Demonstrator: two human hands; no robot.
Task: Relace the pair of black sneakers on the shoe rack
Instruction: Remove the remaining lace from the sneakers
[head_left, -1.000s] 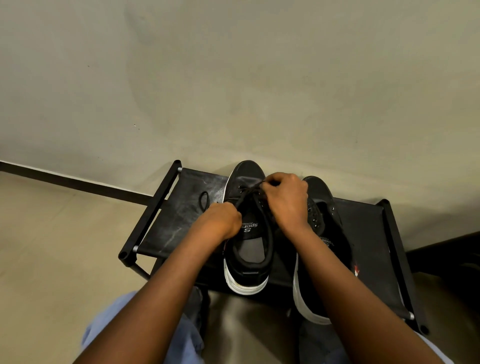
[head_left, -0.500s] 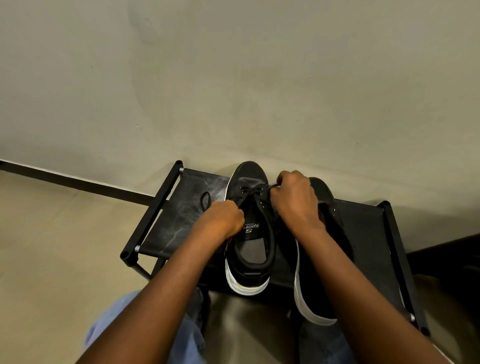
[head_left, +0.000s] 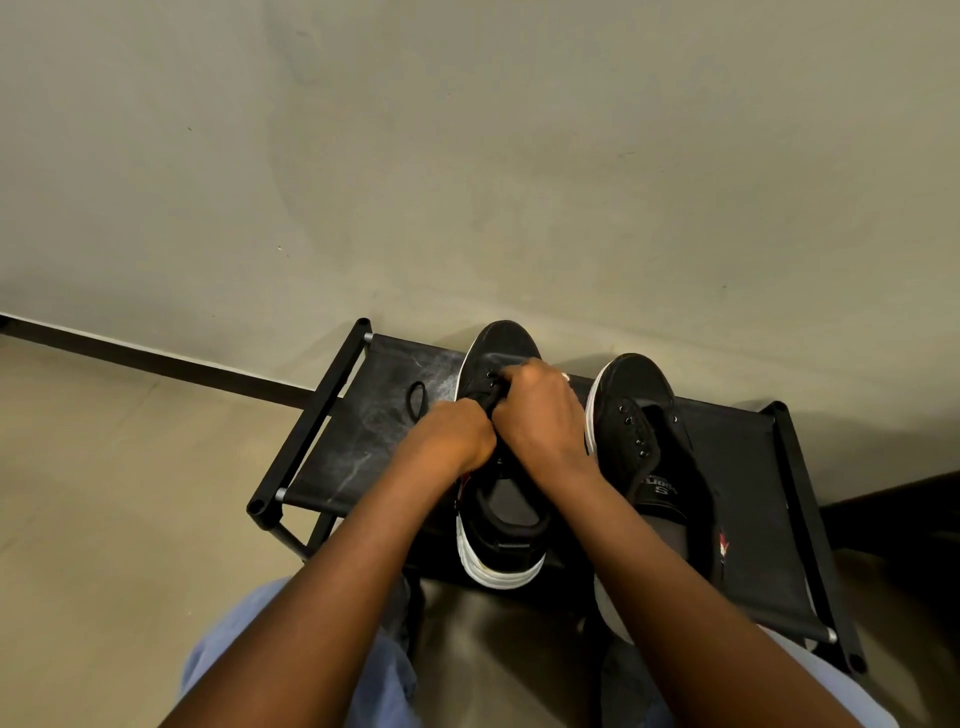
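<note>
Black white-soled sneakers (head_left: 501, 543) on rack (head_left: 363, 457); left hand (head_left: 453, 436), right hand (head_left: 543, 413) fingers around lace (head_left: 487, 399).

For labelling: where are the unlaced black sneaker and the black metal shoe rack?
Unlaced black sneaker (head_left: 631, 379): head view, toe cap.
Black metal shoe rack (head_left: 310, 415): head view, left rail.

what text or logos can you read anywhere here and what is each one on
"S": white, upside down, on the tongue label of the right-hand sneaker.
Smaller word beside that S: blurred and partly hidden by the forearm, unreadable.
Red and white mark on that sneaker's side: too small, no letters readable.
Left-hand sneaker: tongue covered by the left hand and right hand, no text shows.
</note>
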